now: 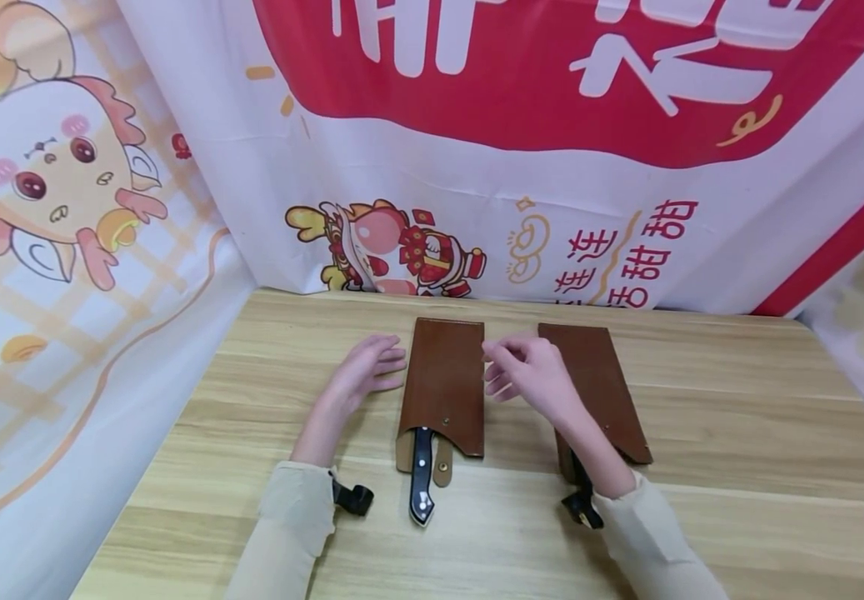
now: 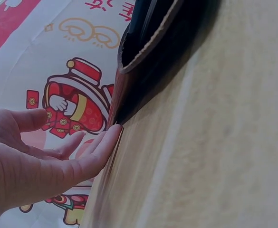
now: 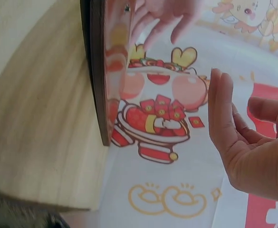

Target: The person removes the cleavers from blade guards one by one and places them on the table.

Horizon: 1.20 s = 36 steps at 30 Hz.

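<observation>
Two brown leather sheaths lie on the wooden table. From the near end of the left sheath [image 1: 446,375] sticks a black riveted knife handle [image 1: 422,475], beside a small snap strap [image 1: 442,463]. My left hand [image 1: 360,367] is just left of this sheath, fingers relaxed; in the left wrist view the left hand [image 2: 48,161] has its fingertips close to the sheath's edge [image 2: 122,104]. My right hand [image 1: 525,367] hovers between the sheaths with bent, loose fingers and holds nothing; the right wrist view shows the right hand [image 3: 248,137] apart from the sheath [image 3: 115,71]. The right forearm partly hides the right sheath [image 1: 589,367] and its knife handle.
Behind the wooden table [image 1: 739,400] hangs a white and red printed cloth [image 1: 417,158], with another patterned cloth [image 1: 49,333] at the left. A black strap mount [image 1: 352,498] is on the left wrist, and another [image 1: 583,510] is by the right wrist.
</observation>
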Tool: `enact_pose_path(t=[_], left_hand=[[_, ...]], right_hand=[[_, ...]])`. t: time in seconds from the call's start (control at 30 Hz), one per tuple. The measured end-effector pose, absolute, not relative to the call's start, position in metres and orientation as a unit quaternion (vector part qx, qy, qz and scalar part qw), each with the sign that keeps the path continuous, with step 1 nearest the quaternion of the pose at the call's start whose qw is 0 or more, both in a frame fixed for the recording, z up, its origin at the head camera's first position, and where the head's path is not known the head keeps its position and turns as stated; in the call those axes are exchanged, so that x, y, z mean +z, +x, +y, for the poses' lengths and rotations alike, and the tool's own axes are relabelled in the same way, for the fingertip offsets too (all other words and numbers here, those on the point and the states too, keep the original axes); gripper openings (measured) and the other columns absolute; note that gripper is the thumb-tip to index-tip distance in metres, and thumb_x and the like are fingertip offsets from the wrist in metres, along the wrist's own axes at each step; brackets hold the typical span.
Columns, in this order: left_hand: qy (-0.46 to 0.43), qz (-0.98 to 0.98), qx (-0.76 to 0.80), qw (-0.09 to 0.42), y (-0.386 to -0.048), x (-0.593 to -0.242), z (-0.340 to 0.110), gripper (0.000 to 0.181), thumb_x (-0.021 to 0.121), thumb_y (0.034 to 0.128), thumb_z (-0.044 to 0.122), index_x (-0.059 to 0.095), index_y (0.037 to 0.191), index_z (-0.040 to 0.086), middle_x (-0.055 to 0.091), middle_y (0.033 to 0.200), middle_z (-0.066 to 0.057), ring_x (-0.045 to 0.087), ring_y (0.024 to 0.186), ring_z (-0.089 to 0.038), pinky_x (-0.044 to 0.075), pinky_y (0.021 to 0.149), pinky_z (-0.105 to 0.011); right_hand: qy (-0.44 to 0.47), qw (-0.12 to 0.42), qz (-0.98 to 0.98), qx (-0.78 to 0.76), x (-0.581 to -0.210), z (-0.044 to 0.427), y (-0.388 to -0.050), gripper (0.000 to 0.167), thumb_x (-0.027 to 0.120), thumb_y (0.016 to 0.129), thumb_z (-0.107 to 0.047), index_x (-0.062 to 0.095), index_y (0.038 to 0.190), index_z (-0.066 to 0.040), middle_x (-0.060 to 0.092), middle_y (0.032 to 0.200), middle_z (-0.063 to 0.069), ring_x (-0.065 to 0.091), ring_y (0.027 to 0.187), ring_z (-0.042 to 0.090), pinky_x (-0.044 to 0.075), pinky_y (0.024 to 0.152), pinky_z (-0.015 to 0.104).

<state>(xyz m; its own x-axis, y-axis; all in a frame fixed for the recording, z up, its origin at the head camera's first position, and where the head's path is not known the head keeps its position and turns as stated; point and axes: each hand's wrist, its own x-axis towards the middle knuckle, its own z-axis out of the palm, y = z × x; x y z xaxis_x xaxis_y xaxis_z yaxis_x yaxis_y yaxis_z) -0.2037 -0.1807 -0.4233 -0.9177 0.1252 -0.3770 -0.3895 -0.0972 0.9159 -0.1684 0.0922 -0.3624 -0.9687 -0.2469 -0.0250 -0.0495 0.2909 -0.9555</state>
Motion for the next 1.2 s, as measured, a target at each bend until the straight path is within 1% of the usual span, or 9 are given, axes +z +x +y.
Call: enact_pose_path(t=[0.13,0.2,0.33,0.47,0.67,0.8,1.07,1.2], left_hand=[[-0.1,0.648,0.733,0.181,-0.205,-0.425,-0.18,0.054,0.045,0.1117,0.026,0.031,0.155,-0.004,0.044,0.151,-0.031,0.046,0.139,-0.044,0.046,0.109,-0.053],[-0.1,0.649,0.731,0.183,-0.205,-0.425,-0.18,0.055,0.045,0.1116,0.027,0.031,0.155,-0.004,0.044,0.152,-0.03,0.047,0.139,-0.044,0.047,0.109,-0.053],[-0.1,0.652,0.728,0.187,-0.205,-0.427,-0.181,0.055,0.045,0.1116,0.028,0.032,0.155,-0.003,0.044,0.152,-0.03,0.047,0.139,-0.043,0.048,0.108,-0.052],[-0.1,0.653,0.726,0.189,-0.205,-0.427,-0.181,0.055,0.045,0.1118,0.028,0.032,0.155,-0.003,0.044,0.152,-0.03,0.047,0.139,-0.044,0.048,0.108,-0.053],[-0.105,0.655,0.724,0.19,-0.204,-0.426,-0.181,0.054,0.045,0.1117,0.029,0.033,0.155,-0.002,0.045,0.151,-0.029,0.048,0.138,-0.042,0.049,0.107,-0.052],[-0.105,0.658,0.721,0.191,-0.205,-0.427,-0.181,0.055,0.045,0.1116,0.029,0.033,0.155,-0.002,0.046,0.15,-0.029,0.048,0.138,-0.042,0.05,0.106,-0.052],[-0.106,0.662,0.717,0.19,-0.204,-0.427,-0.181,0.054,0.046,0.1111,0.031,0.035,0.153,-0.001,0.049,0.148,-0.027,0.05,0.137,-0.041,0.051,0.104,-0.052],[-0.106,0.66,0.719,0.192,-0.203,-0.426,-0.181,0.054,0.046,0.1111,0.03,0.035,0.153,-0.001,0.049,0.148,-0.027,0.05,0.137,-0.041,0.051,0.104,-0.052]], right_hand=[[-0.099,0.096,0.805,-0.577,-0.366,0.085,-0.166,0.03,0.063,0.106,-0.026,0.072,0.099,0.003,0.073,0.086,0.022,0.075,0.07,0.029,0.063,0.067,0.046],[-0.102,0.105,0.802,-0.58,-0.367,0.081,-0.165,0.03,0.062,0.106,-0.025,0.071,0.098,0.003,0.072,0.087,0.024,0.074,0.07,0.03,0.063,0.065,0.045],[-0.105,0.117,0.798,-0.581,-0.368,0.074,-0.161,0.029,0.062,0.106,-0.024,0.07,0.098,0.003,0.071,0.087,0.025,0.073,0.068,0.031,0.063,0.062,0.041],[-0.101,0.126,0.807,-0.569,-0.372,0.067,-0.159,0.029,0.063,0.105,-0.025,0.07,0.099,0.002,0.072,0.084,0.021,0.072,0.066,0.028,0.062,0.06,0.037],[-0.095,0.147,0.811,-0.559,-0.381,0.059,-0.154,0.031,0.064,0.105,-0.026,0.07,0.104,0.005,0.072,0.082,0.018,0.071,0.064,0.025,0.062,0.06,0.036],[-0.09,0.161,0.812,-0.554,-0.386,0.055,-0.152,0.032,0.065,0.105,-0.027,0.07,0.106,0.004,0.072,0.081,0.015,0.071,0.065,0.024,0.062,0.061,0.035],[-0.09,0.181,0.807,-0.556,-0.394,0.05,-0.151,0.033,0.064,0.105,-0.026,0.07,0.104,0.006,0.072,0.08,0.017,0.07,0.063,0.025,0.062,0.059,0.036],[-0.091,0.187,0.801,-0.561,-0.398,0.048,-0.15,0.032,0.064,0.105,-0.024,0.069,0.102,0.008,0.071,0.078,0.015,0.07,0.062,0.025,0.062,0.058,0.037]])
